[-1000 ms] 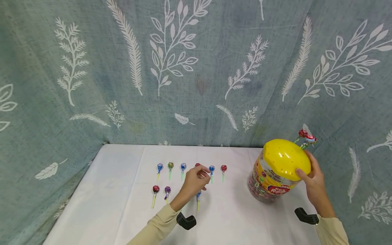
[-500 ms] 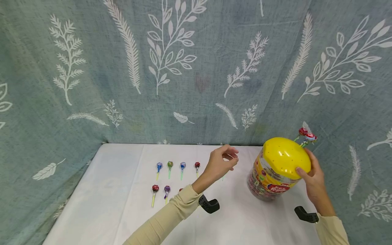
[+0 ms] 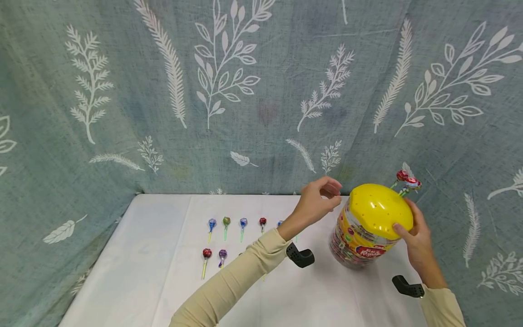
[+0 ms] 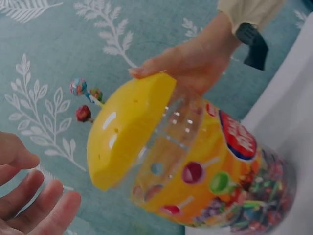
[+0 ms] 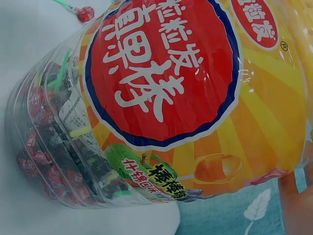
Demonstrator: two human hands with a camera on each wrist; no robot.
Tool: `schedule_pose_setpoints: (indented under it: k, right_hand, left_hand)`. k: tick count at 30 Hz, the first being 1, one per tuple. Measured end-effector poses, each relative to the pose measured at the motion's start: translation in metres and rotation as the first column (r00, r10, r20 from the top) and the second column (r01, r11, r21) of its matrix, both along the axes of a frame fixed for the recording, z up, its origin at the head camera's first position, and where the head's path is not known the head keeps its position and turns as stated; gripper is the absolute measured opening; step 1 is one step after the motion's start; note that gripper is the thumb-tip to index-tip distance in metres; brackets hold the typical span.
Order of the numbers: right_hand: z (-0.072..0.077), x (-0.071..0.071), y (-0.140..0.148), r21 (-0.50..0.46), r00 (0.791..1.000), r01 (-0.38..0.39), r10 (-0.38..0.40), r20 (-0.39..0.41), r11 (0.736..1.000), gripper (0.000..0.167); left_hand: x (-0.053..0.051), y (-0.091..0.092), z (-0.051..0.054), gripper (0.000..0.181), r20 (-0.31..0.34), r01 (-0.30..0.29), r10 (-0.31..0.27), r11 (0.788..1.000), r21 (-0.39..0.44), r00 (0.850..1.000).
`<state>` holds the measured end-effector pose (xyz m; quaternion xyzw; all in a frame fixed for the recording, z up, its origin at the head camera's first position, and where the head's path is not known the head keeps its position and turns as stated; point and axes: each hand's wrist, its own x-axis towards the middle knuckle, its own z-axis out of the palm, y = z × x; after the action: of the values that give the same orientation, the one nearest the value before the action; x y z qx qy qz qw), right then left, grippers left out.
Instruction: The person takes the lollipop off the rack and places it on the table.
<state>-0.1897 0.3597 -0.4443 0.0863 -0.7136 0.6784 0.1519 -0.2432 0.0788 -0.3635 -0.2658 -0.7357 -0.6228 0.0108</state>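
A clear candy jar (image 3: 347, 240) with a yellow-orange label and a yellow domed lid (image 3: 380, 210) stands at the table's right. Many wrapped lollipops fill its lower part. My right hand (image 3: 421, 240) grips the jar's top from the right side, thumb over the lid's edge. A few lollipops (image 3: 411, 183) stick up from the lid's far right side. My left hand (image 3: 316, 202) hovers just left of the lid, fingers loosely bent and holding nothing. In the left wrist view, the left fingers (image 4: 46, 200) are apart from the lid.
Lollipops lie in two rows on the white-covered table (image 3: 163, 236). The back row includes a green-topped lollipop (image 3: 226, 221); the front row has a red one (image 3: 206, 253) and a purple one (image 3: 222, 255). My left sleeve (image 3: 241, 272) hides some. A patterned curtain (image 3: 184, 159) hangs behind.
My left hand has moved right, from over the lollipop rows to beside the jar's lid. My right hand keeps its hold on the jar, which has stayed in place.
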Motion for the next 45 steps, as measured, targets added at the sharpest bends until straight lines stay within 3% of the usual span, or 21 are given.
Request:
schedule_pose_setpoints:
  k: [7,13,19,24,31,37,39,43,45]
  right_hand:
    - [0.000,-0.001,0.000,0.010,1.000,0.014,-0.014,0.010,1.000,0.068]
    - [0.000,-0.002,-0.001,0.044,0.999,0.033,-0.035,0.027,0.998,0.068]
    - [0.001,-0.002,0.000,0.043,0.999,0.039,-0.040,0.021,0.998,0.068]
    - [0.001,-0.002,0.000,0.029,0.999,0.030,-0.031,0.027,0.999,0.067]
    - [0.000,-0.003,0.000,0.059,0.999,0.038,-0.039,0.016,0.998,0.068]
    - [0.001,-0.004,0.000,0.047,1.000,0.012,-0.011,-0.002,0.999,0.068]
    - [0.002,-0.004,0.000,0.033,1.000,0.005,-0.005,-0.003,0.999,0.067]
    - [0.003,-0.003,0.001,0.038,1.000,0.016,-0.017,0.024,0.999,0.066]
    - [0.002,-0.002,0.002,0.048,0.999,0.022,-0.024,0.039,0.999,0.067]
  left_hand:
    - [-0.013,0.029,0.010,0.018,-0.101,0.024,-0.028,0.999,-0.046,0.995]
    - [-0.018,0.051,0.015,0.017,-0.143,0.043,-0.056,0.994,-0.098,0.988]
    - [-0.028,0.077,0.022,0.017,-0.226,0.043,-0.074,0.989,-0.141,0.971]
    - [-0.034,0.095,0.028,0.019,-0.258,0.050,-0.097,0.982,-0.182,0.961]
    - [-0.033,0.119,0.032,0.029,-0.297,0.116,-0.195,0.958,-0.264,0.935]
    - [-0.026,0.135,0.033,0.037,-0.298,0.173,-0.291,0.915,-0.365,0.909]
    - [-0.025,0.139,0.031,0.035,-0.295,0.161,-0.277,0.918,-0.363,0.915]
    - [-0.025,0.142,0.028,0.030,-0.269,0.136,-0.221,0.944,-0.301,0.938]
    - [-0.025,0.143,0.027,0.028,-0.266,0.129,-0.204,0.953,-0.275,0.942]
